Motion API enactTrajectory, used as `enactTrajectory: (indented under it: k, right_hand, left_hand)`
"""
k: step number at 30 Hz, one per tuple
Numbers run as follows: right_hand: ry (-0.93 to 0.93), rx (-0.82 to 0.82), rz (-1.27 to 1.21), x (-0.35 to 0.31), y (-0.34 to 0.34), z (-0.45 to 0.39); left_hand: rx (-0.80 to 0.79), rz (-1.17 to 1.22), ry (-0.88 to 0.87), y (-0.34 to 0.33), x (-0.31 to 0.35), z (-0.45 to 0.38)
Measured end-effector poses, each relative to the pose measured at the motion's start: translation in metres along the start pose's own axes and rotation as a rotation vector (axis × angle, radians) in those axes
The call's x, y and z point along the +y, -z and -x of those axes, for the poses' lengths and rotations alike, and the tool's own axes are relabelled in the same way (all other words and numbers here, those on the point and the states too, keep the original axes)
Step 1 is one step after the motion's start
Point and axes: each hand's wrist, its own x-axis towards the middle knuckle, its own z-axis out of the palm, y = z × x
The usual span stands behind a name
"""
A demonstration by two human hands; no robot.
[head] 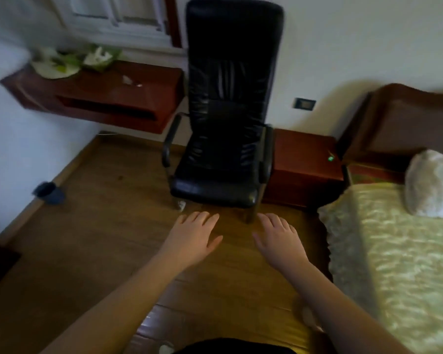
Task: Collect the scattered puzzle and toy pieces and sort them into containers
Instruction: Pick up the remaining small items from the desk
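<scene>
Far left of the frame: a small dark cup-like container [49, 192] on the wooden floor [108, 226], close to the wall, blurred. Upper left: a reddish wall-mounted shelf [100, 98] with green and white items [74, 61] piled at its left end — too blurred to name — and a small pale scrap [131, 81] further right on its top. Above that, part of a window [118, 14].

Centre: a black leather armchair [225, 118] facing the camera, seat bare. Just beside its front left leg, on the floor, a small pale piece [181, 205] — possibly one of the scattered toy pieces, though too small to tell.

Lower centre: left hand [193, 235] stretched forward, palm down, fingers spread and loosely extended, holding nothing, its fingertips near the pale piece but apart from it. Right hand [278, 241] just to the right, likewise flat and open, empty, fingers pointing toward the chair's front edge.

Right of the chair: a reddish bedside cabinet [304, 169] with a tiny green light [330, 158] on top. Far right: a bed [394, 251] under a pale green patterned cover, a light pillow [432, 185] at its head, dark headboard [407, 118] behind.
</scene>
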Motion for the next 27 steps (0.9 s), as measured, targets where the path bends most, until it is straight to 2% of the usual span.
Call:
enactTrajectory:
  k: [7, 12, 20, 27]
  right_hand:
    - [0.162, -0.028, 0.046, -0.155, -0.015, -0.077]
    - [0.221, -0.026, 0.048, -0.235, -0.021, -0.112]
    - [0.319, -0.026, 0.106, -0.296, -0.032, -0.201]
    - [0.385, -0.049, 0.052, -0.33, -0.034, -0.312]
  left_hand:
    - [-0.001, 0.02, 0.171, 0.015, -0.154, 0.062]
    - [0.049, 0.05, 0.282, 0.032, -0.235, 0.079]
    - [0.107, 0.063, 0.286, 0.046, -0.32, 0.033]
    - [0.082, 0.05, 0.434, 0.07, -0.384, -0.033]
